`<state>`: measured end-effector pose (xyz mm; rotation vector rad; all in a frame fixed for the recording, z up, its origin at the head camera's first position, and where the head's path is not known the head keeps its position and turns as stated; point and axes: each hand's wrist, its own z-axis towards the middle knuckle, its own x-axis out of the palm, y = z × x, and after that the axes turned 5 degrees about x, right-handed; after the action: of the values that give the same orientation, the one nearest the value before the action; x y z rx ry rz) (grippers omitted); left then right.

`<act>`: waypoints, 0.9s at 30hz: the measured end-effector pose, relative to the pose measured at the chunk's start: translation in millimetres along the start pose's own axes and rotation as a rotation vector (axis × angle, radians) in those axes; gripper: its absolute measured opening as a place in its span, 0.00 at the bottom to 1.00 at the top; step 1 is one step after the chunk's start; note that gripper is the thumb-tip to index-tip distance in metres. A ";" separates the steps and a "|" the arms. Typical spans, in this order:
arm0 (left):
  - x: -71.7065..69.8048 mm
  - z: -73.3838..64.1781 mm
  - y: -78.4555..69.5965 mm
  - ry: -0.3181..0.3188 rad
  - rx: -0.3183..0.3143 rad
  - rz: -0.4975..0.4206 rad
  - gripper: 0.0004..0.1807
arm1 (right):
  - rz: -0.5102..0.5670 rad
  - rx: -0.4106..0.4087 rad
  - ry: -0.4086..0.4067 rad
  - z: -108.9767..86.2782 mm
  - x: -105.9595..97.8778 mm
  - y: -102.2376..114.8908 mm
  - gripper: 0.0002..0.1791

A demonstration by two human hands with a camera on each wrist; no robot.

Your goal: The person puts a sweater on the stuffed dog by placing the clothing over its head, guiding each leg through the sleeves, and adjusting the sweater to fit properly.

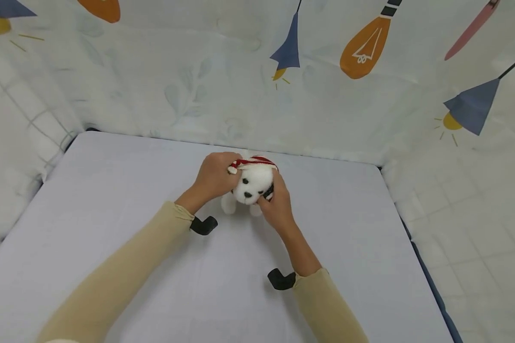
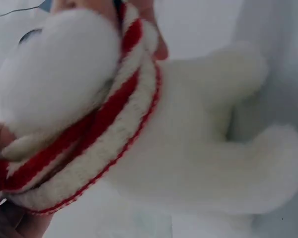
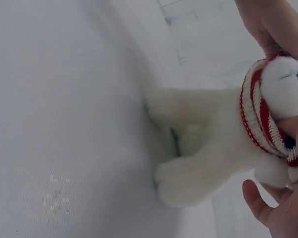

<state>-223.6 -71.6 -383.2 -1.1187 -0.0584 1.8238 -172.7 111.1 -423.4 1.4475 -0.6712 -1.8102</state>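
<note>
left grip (image 1: 216, 175): curled on white plush toy (image 1: 256, 178) at its striped knit neckband (image 2: 126, 116) | toy: feet on bench (image 1: 128, 190), nearer far edge | right grip (image 1: 279, 202): pinching other side of toy's head, thumb by chin

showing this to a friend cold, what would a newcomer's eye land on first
Probably the white plush toy on the white table, held between the left hand and right hand. Next comes the red-and-white knit band bordering its face. Behind, the orange bulb printed on the pale backdrop, right of centre in the head view, stands out too.
</note>
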 end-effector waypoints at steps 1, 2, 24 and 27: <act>-0.9 2.9 2.5 0.035 -0.049 -0.070 0.10 | 0.004 0.004 0.011 -0.4 -0.5 -1.6 0.39; -2.0 5.7 5.7 0.073 -0.104 -0.146 0.11 | 0.014 0.009 0.023 -0.6 -1.3 -3.3 0.40; 22.0 -8.0 40.4 0.231 -0.650 -1.042 0.22 | 0.342 0.123 0.126 -3.9 -19.9 11.8 0.40; 23.1 -10.7 36.1 0.189 -0.663 -0.958 0.24 | 0.332 0.122 0.130 -5.2 -19.4 12.8 0.40</act>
<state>-243.9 -78.2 -421.8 -1.3628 -0.9709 0.8266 -162.7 118.9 -403.2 1.4215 -0.9093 -1.4292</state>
